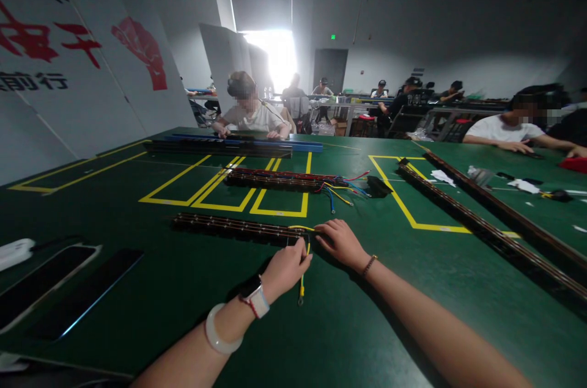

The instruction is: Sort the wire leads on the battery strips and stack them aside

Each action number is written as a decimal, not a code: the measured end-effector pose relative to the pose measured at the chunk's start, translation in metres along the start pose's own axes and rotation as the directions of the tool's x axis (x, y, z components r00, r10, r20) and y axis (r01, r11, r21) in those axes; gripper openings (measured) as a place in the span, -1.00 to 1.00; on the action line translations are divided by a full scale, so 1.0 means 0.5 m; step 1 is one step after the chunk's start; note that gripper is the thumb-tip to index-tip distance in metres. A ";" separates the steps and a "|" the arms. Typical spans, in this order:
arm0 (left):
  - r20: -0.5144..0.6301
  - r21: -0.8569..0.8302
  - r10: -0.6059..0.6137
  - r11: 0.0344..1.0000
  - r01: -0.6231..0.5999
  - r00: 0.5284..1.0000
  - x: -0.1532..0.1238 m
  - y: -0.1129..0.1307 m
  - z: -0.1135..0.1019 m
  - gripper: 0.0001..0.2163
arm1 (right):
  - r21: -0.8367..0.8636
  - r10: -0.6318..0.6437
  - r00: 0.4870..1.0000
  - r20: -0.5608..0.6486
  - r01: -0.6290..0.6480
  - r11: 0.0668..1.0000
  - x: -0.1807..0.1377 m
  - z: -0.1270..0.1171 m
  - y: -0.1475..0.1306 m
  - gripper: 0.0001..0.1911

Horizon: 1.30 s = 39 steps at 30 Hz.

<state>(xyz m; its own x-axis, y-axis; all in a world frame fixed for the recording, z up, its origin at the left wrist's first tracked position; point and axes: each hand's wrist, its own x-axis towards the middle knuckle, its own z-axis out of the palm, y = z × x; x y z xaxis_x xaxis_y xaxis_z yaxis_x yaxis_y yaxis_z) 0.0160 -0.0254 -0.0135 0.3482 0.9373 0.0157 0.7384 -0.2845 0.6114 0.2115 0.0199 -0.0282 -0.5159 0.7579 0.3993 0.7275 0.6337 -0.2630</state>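
Observation:
A long dark strip with copper-coloured bars (229,226) lies on the green table in front of me. At its right end my left hand (285,269) is closed in a pinch, its fingertips hiding what they grip. A yellow-green wire with a ring terminal (301,291) runs down beside the left thumb and rests on the table. My right hand (340,245) is closed too, fingertips pinching a yellow wire (300,227) that comes off the same end of the strip.
Behind lies a similar strip (275,179) with red, yellow and blue leads (339,191). Two longer strips (458,212) stretch along the right. Two dark phone-like slabs (98,290) lie left. Across the table, a person (257,113) handles blue-and-black rails (220,146); another person (509,128) sits right.

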 end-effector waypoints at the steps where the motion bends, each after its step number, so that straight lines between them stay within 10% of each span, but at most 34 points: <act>1: -0.008 -0.015 0.003 1.000 -0.003 1.000 -0.001 0.000 0.001 -0.88 | 0.021 0.012 1.000 0.011 -0.012 1.000 -0.001 -0.001 -0.009 -0.73; 14: -0.156 0.020 0.175 0.984 -0.174 0.972 -0.009 0.015 -0.018 -0.76 | 0.405 0.175 0.982 0.073 -0.190 0.894 -0.006 0.032 -0.067 -0.59; 30: -0.263 0.089 0.325 0.946 -0.313 0.908 -0.007 -0.001 -0.023 -0.72 | -0.029 0.002 0.999 0.043 0.000 1.000 0.054 0.005 -0.083 -0.51; 39: -0.268 0.183 0.388 0.919 -0.349 0.882 -0.002 -0.010 -0.021 -0.72 | -0.213 0.041 0.985 0.168 -0.004 0.977 0.126 0.043 -0.104 -0.85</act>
<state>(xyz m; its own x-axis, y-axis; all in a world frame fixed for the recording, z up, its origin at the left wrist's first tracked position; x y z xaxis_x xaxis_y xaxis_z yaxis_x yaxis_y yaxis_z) 0.0060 -0.0230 -0.0084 0.4389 0.7700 0.4631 0.6627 -0.6255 0.4119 0.1315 0.0380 -0.0085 -0.5544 0.7986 0.2345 0.8094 0.5829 -0.0716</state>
